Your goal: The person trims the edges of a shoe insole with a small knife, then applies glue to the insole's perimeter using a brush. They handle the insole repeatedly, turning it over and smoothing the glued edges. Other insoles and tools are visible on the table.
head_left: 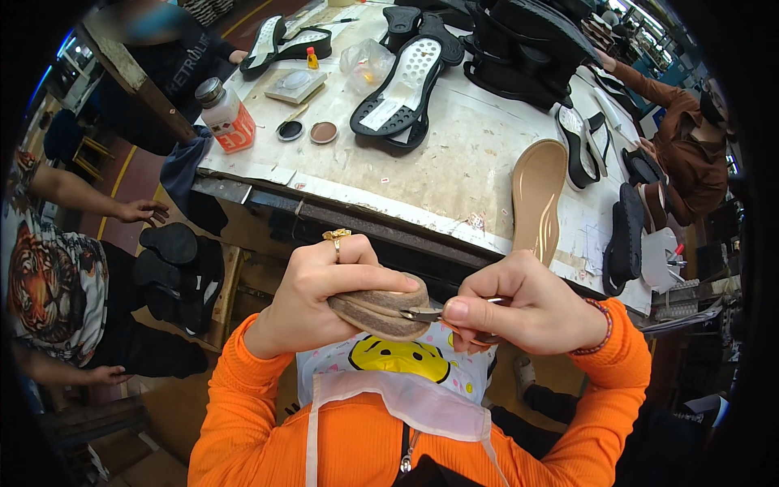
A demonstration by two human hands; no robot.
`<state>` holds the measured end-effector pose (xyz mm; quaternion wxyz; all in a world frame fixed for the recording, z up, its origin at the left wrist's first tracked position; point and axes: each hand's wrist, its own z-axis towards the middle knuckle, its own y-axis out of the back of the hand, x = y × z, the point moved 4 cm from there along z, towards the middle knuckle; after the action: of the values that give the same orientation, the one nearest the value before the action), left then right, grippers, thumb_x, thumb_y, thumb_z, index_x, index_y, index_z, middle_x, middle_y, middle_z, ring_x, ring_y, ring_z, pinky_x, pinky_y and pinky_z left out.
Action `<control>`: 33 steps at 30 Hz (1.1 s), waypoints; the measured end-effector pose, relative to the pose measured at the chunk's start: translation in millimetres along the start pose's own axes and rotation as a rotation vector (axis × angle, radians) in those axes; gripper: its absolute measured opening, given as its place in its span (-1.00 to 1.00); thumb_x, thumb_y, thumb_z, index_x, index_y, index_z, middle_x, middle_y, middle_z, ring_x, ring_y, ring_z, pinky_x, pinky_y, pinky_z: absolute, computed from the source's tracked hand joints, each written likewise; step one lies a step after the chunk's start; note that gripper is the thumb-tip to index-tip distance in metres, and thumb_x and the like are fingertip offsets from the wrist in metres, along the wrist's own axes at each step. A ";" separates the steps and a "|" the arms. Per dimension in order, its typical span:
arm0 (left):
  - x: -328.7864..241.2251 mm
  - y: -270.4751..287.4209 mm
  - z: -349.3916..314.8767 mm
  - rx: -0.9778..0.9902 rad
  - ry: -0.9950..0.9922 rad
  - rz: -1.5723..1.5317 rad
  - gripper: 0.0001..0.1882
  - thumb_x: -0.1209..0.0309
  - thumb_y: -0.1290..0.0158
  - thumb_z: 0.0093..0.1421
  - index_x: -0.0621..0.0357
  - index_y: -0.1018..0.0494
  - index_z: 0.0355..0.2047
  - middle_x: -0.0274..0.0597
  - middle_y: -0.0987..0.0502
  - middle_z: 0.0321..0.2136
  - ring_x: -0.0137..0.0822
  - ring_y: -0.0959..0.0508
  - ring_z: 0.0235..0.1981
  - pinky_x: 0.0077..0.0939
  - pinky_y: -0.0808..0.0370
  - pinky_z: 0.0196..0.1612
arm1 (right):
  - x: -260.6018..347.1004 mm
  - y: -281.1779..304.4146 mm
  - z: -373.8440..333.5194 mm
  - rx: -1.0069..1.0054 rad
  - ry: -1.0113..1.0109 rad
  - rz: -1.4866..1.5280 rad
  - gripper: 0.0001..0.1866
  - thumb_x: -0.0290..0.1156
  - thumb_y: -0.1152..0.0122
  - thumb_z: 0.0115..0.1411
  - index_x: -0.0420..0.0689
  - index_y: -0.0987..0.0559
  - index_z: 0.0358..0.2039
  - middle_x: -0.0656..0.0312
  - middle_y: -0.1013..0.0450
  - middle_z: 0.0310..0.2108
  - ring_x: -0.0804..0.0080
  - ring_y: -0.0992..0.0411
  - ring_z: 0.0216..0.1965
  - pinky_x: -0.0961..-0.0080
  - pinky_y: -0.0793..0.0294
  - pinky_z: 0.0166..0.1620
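My left hand (316, 292) is closed around a brown and grey-banded shoe sole (369, 316), held in front of my chest with its rounded end to the right. In my right hand (527, 304) is a small pair of scissors (426, 314), thumb and fingers closed on it. Its metal blades touch the side edge of the sole. My left fingers and palm hide part of the sole. A tan insole (539, 191) with gold marks lies on the table just beyond my right hand.
On the white table (324, 174) stand a bottle with a red-orange label (225, 115), two small round tins (323, 132), black soles with white insides (398, 97) and a large black stack (527, 49). People stand at left and right; black soles (166, 260) rest on a wooden stand.
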<state>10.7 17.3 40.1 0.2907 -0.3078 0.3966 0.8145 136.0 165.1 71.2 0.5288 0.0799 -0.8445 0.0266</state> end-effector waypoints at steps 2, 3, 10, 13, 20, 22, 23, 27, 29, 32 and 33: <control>-0.4 -0.4 0.8 0.010 0.005 0.001 -0.64 0.50 -0.34 -0.19 0.03 -0.66 -0.28 -0.32 -0.43 -0.62 -0.41 -0.43 -0.60 -0.56 -0.34 -0.52 | 0.2 0.0 -0.4 -0.013 0.010 -0.029 -0.59 -0.24 -0.10 0.32 -0.28 -0.54 -0.57 0.30 -0.49 -0.61 0.74 -0.34 -0.59 0.72 -0.30 -0.53; -0.5 -0.8 1.3 0.016 0.006 0.001 -0.64 0.50 -0.34 -0.19 0.03 -0.65 -0.28 -0.32 -0.43 -0.62 -0.41 -0.43 -0.60 -0.56 -0.34 -0.52 | 0.8 -0.2 -0.3 -0.026 0.033 -0.057 -0.59 -0.23 -0.10 0.32 -0.28 -0.54 -0.57 0.30 -0.48 -0.62 0.73 -0.35 -0.60 0.72 -0.31 -0.53; -0.7 -3.6 2.7 0.031 0.021 0.039 -0.67 0.51 -0.36 -0.24 0.09 -0.66 -0.35 -0.30 -0.48 -0.62 -0.44 -0.45 -0.61 -0.58 -0.31 -0.52 | -0.6 0.2 -3.4 -0.072 0.100 -0.220 -0.57 -0.23 -0.06 0.33 -0.29 -0.52 -0.59 0.30 -0.43 -0.70 0.70 -0.33 -0.67 0.68 -0.31 -0.59; 0.3 -2.4 2.3 0.013 0.026 0.052 -0.65 0.51 -0.35 -0.23 0.06 -0.66 -0.33 -0.31 -0.45 -0.62 -0.42 -0.43 -0.61 -0.56 -0.32 -0.52 | -9.3 6.7 -5.5 -0.103 0.018 -0.192 -0.57 -0.23 -0.08 0.32 -0.28 -0.52 -0.59 0.30 -0.44 -0.70 0.70 -0.32 -0.69 0.67 -0.30 -0.61; 0.1 6.9 2.0 0.016 0.013 0.109 -0.64 0.51 -0.33 -0.20 0.01 -0.65 -0.29 -0.31 -0.39 -0.64 -0.37 -0.41 -0.60 -0.54 -0.34 -0.51 | -14.3 7.2 -7.3 -0.116 0.120 0.037 -0.56 -0.22 -0.06 0.34 -0.29 -0.53 -0.58 0.34 -0.42 -0.69 0.73 -0.28 -0.66 0.68 -0.29 -0.57; -1.5 5.0 4.1 0.029 -0.009 0.126 -0.65 0.50 -0.33 -0.21 0.03 -0.65 -0.31 -0.30 -0.43 -0.62 -0.38 -0.44 -0.59 -0.55 -0.35 -0.51 | -11.4 4.6 -4.1 -0.083 0.148 -0.005 -0.55 -0.22 -0.05 0.34 -0.29 -0.53 -0.58 0.34 -0.41 -0.69 0.73 -0.27 -0.66 0.68 -0.28 -0.57; -2.7 4.6 4.8 0.036 -0.019 0.139 -0.66 0.50 -0.33 -0.22 0.05 -0.65 -0.33 -0.29 -0.46 -0.61 -0.40 -0.47 -0.59 -0.56 -0.35 -0.51 | -10.2 4.2 -1.7 -0.066 0.138 -0.041 -0.55 -0.21 -0.04 0.34 -0.29 -0.53 -0.58 0.34 -0.41 -0.70 0.73 -0.27 -0.66 0.67 -0.28 -0.57; -5.2 6.7 5.8 0.053 -0.007 0.169 -0.66 0.50 -0.33 -0.24 0.08 -0.66 -0.34 -0.27 -0.51 -0.58 -0.37 -0.51 -0.57 -0.55 -0.37 -0.50 | -4.5 0.7 4.7 -0.029 0.128 -0.065 -0.54 -0.19 -0.04 0.35 -0.28 -0.53 -0.59 0.34 -0.40 -0.71 0.73 -0.26 -0.67 0.66 -0.27 -0.58; -6.3 7.8 6.4 0.057 -0.014 0.184 -0.65 0.51 -0.33 -0.24 0.08 -0.65 -0.33 -0.26 -0.51 -0.57 -0.36 -0.51 -0.57 -0.55 -0.38 -0.50 | -1.8 -0.2 6.2 -0.023 0.116 -0.085 -0.54 -0.19 -0.03 0.35 -0.28 -0.53 -0.60 0.33 -0.40 -0.71 0.72 -0.27 -0.67 0.65 -0.28 -0.58; -7.8 8.9 7.5 0.067 -0.018 0.223 -0.64 0.52 -0.32 -0.24 0.07 -0.65 -0.32 -0.24 -0.51 -0.57 -0.33 -0.51 -0.56 -0.54 -0.39 -0.49 | 1.3 -1.3 7.3 -0.036 0.087 -0.094 -0.53 -0.20 -0.03 0.35 -0.28 -0.52 -0.61 0.32 -0.41 -0.71 0.70 -0.31 -0.67 0.64 -0.30 -0.58; -8.2 9.0 8.1 0.071 -0.019 0.239 -0.64 0.53 -0.31 -0.25 0.07 -0.65 -0.32 -0.24 -0.51 -0.57 -0.32 -0.51 -0.56 -0.54 -0.39 -0.49 | 2.2 -1.5 7.2 -0.044 0.075 -0.093 -0.53 -0.21 -0.03 0.35 -0.28 -0.52 -0.61 0.31 -0.42 -0.71 0.70 -0.32 -0.67 0.63 -0.31 -0.58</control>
<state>7.3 17.4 54.3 0.2060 -0.2403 0.4561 0.8317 128.9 162.5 69.9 0.5624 0.1062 -0.8199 -0.0137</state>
